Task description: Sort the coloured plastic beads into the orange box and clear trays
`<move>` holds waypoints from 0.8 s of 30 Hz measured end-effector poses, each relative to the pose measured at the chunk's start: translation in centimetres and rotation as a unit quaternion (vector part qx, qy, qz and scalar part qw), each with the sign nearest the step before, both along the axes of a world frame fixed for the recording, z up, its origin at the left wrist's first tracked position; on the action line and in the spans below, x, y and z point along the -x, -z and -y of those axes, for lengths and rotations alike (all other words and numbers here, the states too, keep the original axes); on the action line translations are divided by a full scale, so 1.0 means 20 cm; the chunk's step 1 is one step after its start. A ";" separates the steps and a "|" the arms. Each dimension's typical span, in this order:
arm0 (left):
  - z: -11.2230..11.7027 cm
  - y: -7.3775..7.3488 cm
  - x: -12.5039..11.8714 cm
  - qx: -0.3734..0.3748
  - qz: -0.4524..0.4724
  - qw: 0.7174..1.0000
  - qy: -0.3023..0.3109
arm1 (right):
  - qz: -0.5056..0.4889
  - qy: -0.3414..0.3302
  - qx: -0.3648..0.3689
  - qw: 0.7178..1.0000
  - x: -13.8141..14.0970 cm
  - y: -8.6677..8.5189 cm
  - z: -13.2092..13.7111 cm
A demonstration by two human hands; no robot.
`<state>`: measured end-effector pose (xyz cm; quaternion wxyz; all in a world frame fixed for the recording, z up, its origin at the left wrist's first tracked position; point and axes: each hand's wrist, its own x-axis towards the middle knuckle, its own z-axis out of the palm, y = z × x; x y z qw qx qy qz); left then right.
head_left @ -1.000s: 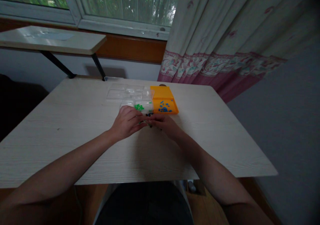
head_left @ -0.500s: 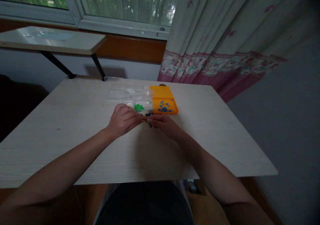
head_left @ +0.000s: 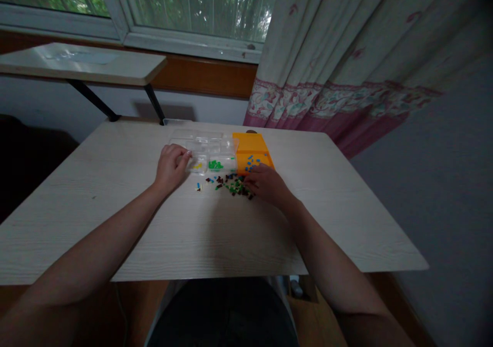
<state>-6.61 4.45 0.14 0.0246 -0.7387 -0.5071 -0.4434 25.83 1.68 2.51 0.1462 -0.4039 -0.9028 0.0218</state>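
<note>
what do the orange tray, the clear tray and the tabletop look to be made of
Orange tray: probably smooth plastic, judging by its even colour. Clear tray: likely glossy plastic, see-through with bright highlights. Tabletop: perhaps matt wood-grain laminate, given its pale streaks.

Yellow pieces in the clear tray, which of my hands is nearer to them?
Left. Your left hand is just left of the yellow pieces; your right hand is well to their right, at the orange tray's front edge.
</note>
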 end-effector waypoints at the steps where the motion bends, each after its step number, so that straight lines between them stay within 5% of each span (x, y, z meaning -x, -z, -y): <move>1: 0.00 0.00 0.00 0.000 -0.004 1.000 -0.001 | 0.006 0.003 -0.002 1.000 0.00 0.00 0.00; 24: 0.01 0.00 -0.02 0.003 -0.026 1.000 0.003 | -0.009 -0.004 0.018 1.000 0.02 0.02 0.00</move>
